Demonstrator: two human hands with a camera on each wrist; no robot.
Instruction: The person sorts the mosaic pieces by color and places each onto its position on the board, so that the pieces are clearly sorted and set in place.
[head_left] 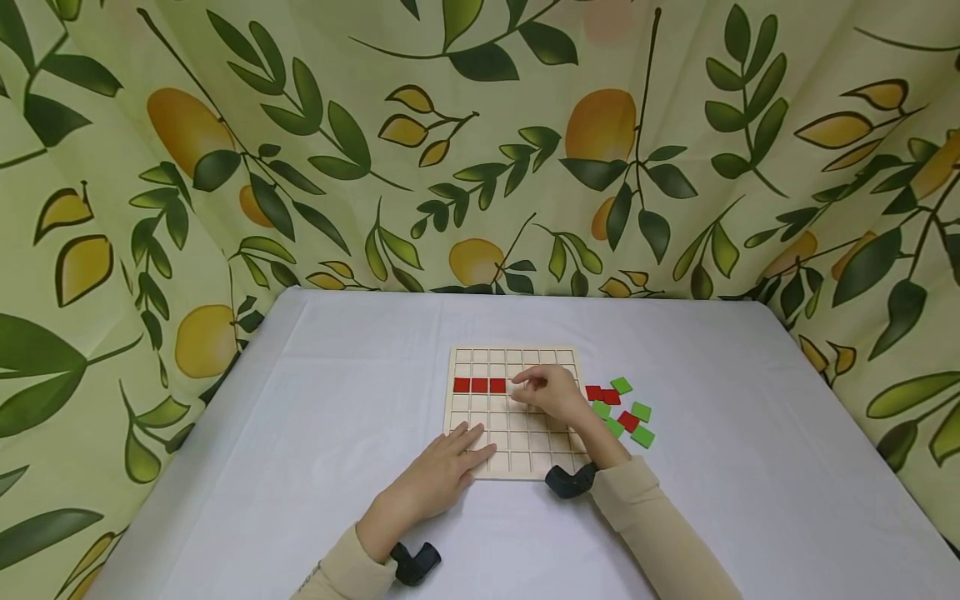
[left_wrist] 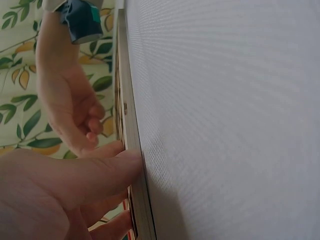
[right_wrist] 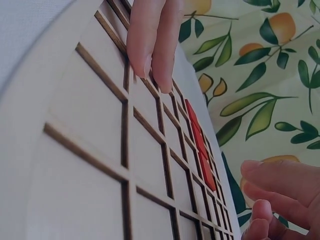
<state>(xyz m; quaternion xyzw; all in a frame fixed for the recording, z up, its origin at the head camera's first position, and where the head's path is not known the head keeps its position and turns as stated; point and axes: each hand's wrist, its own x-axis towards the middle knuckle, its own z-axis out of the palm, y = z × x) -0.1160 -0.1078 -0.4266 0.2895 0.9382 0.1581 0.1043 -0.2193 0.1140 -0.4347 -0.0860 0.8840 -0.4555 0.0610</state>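
A pale wooden grid board lies on the table, and three red square tiles sit side by side in one of its rows, starting at the left edge. My left hand rests on the board's near left corner with fingers spread; in the left wrist view its thumb touches the board's edge. Over the board, just right of the red tiles, is my right hand. Its fingers are loosely bent in the right wrist view, and no tile shows between them.
Beside the board's right edge lie several loose green tiles and red tiles, some touching or overlapping. A white cloth covers the table. Behind it hangs a leaf-and-fruit patterned curtain. Each wrist wears a black device.
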